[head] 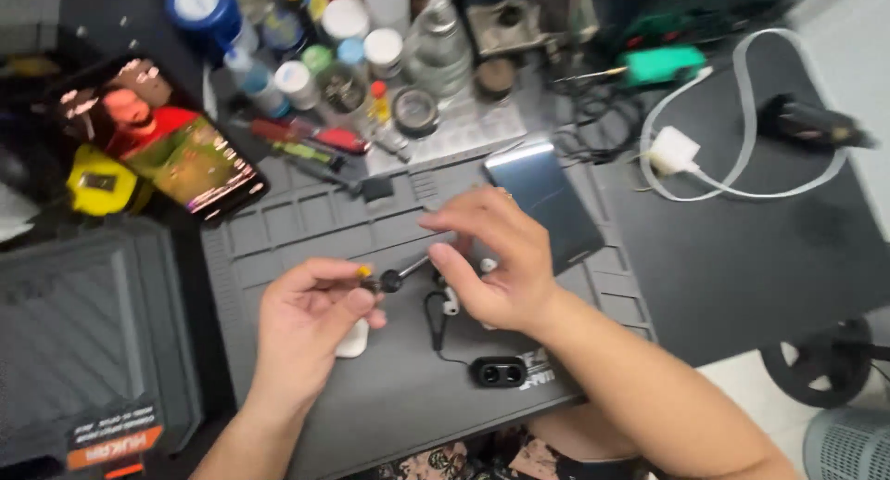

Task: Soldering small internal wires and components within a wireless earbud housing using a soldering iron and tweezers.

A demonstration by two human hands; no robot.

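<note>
Pinching a small screwdriver [394, 278] at frame centre, left hand [311, 318] fingers clamped on its yellow-tipped handle end, long axis running up-right toward the right hand [496, 257]. Right fingers curled loosely, slightly apart, gripping nothing discernible, just beside the tip. White earbud [451, 301] directly below, on the grey mat [389, 396] covering the desk; phone [547, 202] beyond.

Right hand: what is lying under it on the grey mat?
Under the right hand small white earbud-like pieces and a thin black cord show on the grey mat. The palm covers whatever else lies there. The left hand pinches a slim tool.
</note>
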